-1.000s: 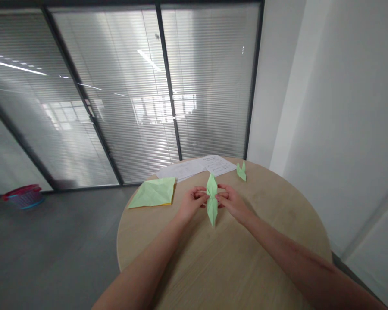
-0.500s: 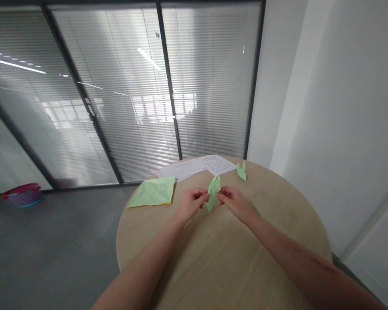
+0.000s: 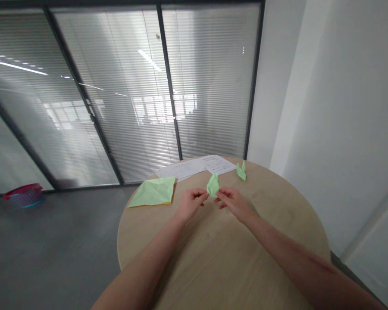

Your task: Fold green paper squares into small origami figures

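Both of my hands meet over the far middle of a round wooden table (image 3: 233, 258). Between them stands a small folded piece of green paper (image 3: 213, 185), its point up. My left hand (image 3: 191, 203) pinches its lower left edge with curled fingers. My right hand (image 3: 232, 202) pinches its lower right edge the same way. The lower part of the paper is hidden behind my fingertips.
A creased green and yellow paper sheet (image 3: 153, 191) lies at the table's left edge. A small folded green figure (image 3: 241, 171) and white printed sheets (image 3: 197, 166) lie at the far edge. Glass partitions with blinds stand behind; a red basket (image 3: 23, 195) sits on the floor.
The long green paper shape held upright a second ago has been folded shorter; its lower half has swung up, and it now shows as a compact piece above my fingertips.
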The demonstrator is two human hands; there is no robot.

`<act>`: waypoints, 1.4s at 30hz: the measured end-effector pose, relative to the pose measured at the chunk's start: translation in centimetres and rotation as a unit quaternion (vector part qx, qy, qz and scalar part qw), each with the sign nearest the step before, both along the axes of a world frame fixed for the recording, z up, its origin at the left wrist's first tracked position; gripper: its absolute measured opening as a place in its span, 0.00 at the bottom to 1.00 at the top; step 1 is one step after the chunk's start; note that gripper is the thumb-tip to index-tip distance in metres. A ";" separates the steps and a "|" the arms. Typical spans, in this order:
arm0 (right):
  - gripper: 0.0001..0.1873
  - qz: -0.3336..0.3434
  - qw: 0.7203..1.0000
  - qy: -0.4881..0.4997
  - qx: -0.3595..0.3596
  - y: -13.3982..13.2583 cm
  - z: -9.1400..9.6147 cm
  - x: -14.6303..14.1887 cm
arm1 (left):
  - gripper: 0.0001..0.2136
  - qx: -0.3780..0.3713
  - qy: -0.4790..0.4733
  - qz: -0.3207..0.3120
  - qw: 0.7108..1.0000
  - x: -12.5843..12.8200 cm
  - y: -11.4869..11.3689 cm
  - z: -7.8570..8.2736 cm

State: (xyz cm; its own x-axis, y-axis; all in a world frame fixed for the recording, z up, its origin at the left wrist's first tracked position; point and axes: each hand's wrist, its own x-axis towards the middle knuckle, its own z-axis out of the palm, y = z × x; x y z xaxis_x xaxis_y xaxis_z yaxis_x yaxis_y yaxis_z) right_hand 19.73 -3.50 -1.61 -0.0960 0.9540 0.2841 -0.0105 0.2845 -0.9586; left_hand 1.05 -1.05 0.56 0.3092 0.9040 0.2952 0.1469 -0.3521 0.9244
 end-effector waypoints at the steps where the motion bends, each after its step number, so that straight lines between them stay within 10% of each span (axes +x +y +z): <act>1: 0.19 -0.002 1.000 0.000 -0.002 0.0 0.0 0.0 | 0.13 -0.004 -0.006 0.000 1.000 0.0 0.1 -0.1; 21: 0.24 0.020 1.000 0.015 -0.007 0.1 -0.2 -0.2 | 0.24 -0.055 -0.078 -0.036 0.995 0.0 0.0 -0.2; 42: 0.18 0.030 0.999 -0.025 -0.035 0.3 -0.7 0.1 | 0.13 -0.075 0.012 -0.070 0.995 0.0 -0.1 -0.4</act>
State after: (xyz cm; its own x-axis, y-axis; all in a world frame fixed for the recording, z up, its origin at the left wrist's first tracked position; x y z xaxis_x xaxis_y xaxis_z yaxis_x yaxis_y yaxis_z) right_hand 19.85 -3.24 -2.32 -0.1661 0.9634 0.2105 0.0218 0.2170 -0.9759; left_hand 1.08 -1.16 0.14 0.4407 0.8847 0.1518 0.1285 -0.2296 0.9648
